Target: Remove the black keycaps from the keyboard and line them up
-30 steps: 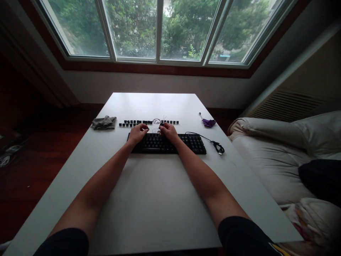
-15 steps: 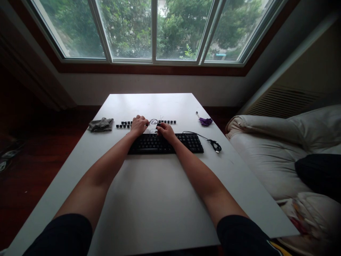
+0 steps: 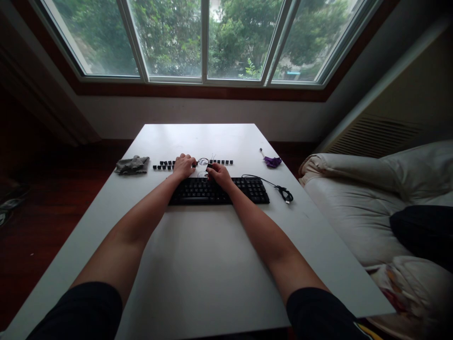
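A black keyboard (image 3: 198,192) lies on the white table, and both of my hands are at its far edge. Just beyond it, several loose black keycaps (image 3: 164,165) are set out in rows. My left hand (image 3: 184,166) is over these rows with its fingers curled, and a dark keycap (image 3: 194,165) shows at the fingertips. Pinched between thumb and fingers of my right hand (image 3: 221,174) is a small black keycap (image 3: 209,166), seen only in part. Between the hands lies a thin wire loop (image 3: 203,161), perhaps a keycap puller. More keycaps (image 3: 226,162) sit behind my right hand.
At the left of the table (image 3: 219,264) lies a crumpled grey cloth (image 3: 132,165). Towards the right are a purple cloth-like item (image 3: 272,162) with a thin stick and the keyboard's bundled cable (image 3: 283,192). A pale sofa (image 3: 350,203) stands beside the table's right edge.
Hardly anything differs. The whole view has shifted slightly, and both hands keep nearly the same place and grip.
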